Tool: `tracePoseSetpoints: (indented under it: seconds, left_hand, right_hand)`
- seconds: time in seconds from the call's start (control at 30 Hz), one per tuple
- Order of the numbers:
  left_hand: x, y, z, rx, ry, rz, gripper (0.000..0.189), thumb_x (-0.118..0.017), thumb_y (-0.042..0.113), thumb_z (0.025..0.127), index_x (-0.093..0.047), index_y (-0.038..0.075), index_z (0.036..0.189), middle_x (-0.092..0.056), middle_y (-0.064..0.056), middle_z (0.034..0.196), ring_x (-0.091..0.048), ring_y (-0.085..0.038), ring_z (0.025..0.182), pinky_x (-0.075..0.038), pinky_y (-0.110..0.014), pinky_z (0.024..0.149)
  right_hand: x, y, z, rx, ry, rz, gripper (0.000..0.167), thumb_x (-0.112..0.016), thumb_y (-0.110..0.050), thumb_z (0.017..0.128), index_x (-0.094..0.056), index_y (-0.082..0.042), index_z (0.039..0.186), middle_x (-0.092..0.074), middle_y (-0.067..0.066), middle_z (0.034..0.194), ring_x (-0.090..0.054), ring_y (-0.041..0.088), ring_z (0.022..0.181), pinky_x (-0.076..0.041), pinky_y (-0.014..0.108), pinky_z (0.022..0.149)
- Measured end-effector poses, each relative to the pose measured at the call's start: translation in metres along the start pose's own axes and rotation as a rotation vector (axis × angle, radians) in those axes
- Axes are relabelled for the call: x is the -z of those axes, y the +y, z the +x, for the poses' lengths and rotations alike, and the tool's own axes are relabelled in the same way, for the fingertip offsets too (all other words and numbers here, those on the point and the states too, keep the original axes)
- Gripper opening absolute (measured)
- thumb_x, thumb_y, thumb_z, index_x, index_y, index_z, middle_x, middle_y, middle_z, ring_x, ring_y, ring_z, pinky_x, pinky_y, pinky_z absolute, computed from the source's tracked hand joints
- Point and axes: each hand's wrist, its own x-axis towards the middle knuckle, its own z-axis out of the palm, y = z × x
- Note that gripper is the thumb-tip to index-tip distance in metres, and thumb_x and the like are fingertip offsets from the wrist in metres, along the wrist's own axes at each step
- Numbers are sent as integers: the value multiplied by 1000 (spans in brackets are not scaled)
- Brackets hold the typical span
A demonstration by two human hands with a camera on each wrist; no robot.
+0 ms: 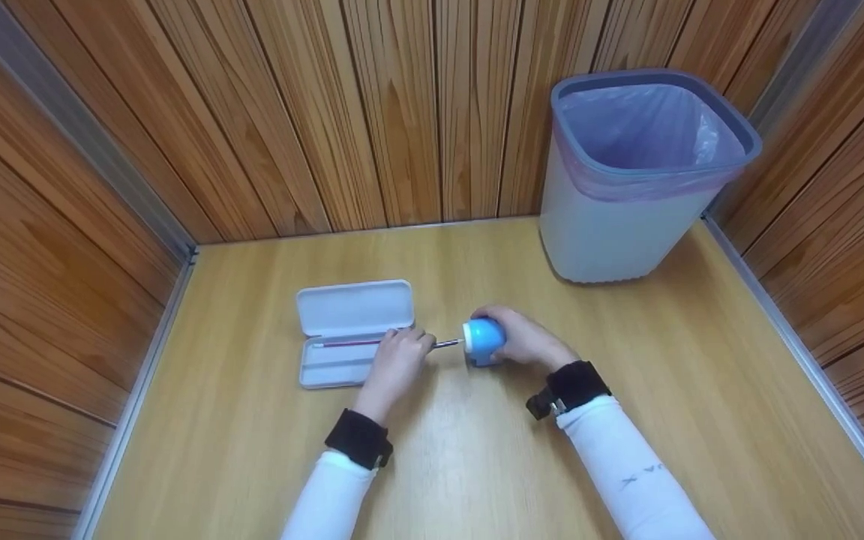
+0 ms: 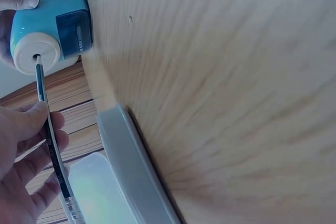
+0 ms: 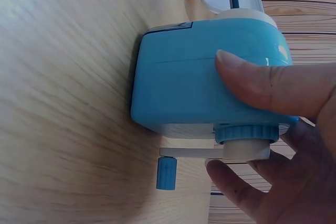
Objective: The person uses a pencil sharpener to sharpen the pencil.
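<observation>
In the left wrist view my left hand [image 2: 26, 150] pinches a dark pencil [image 2: 53, 148] between thumb and fingers. The pencil's pale tip is right at the hole in the round white front of a blue crank pencil sharpener [image 2: 50, 17]; how far in, I cannot tell. My right hand [image 1: 526, 337] grips the sharpener from its back, thumb on one side and fingers near the crank [image 3: 191, 152]. The sharpener stands on the table. Beside my left hand lies an open white pencil case [image 1: 357, 307] with a reddish pencil [image 1: 346, 343] inside, partly hidden by the hand.
A white bin [image 1: 612, 232] with a grey rim and a pinkish liner stands at the back right of the wooden table [image 1: 462, 457]. Wood-plank walls [image 1: 402, 112] close in the back and both sides.
</observation>
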Motion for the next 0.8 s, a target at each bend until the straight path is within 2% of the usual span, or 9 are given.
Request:
tracePoseSetpoints:
  seconds: [0.27, 0.6, 0.8]
  left_hand:
    - [-4, 2, 3, -50, 63, 6, 11, -70, 6, 87, -73, 10, 97, -68, -4, 89, -64, -21, 83, -49, -36, 72]
    - [-3, 9, 9, -50, 33, -14, 16, -68, 0, 86, -72, 10, 99, -69, -5, 93, -65, -22, 86, -51, -37, 77]
    - [-3, 11, 11, -56, 55, -24, 19, -68, -3, 85, -72, 10, 99, -69, -6, 94, -65, -22, 86, -53, -40, 80]
  right_hand:
    - [-2, -2, 1, 12, -3, -28, 67, -79, 1, 79, -53, -19, 137, -53, 8, 137, -47, 35, 127, -35, 61, 105]
    - [-4, -5, -2, -8, 0, -40, 67, -76, 3, 80, -51, -20, 138, -52, 8, 139, -46, 34, 129, -34, 60, 106]
    - [-5, -6, -1, -31, 11, -49, 67, -75, 4, 80, -51, -21, 138, -53, 8, 138, -47, 34, 127, -35, 60, 105]
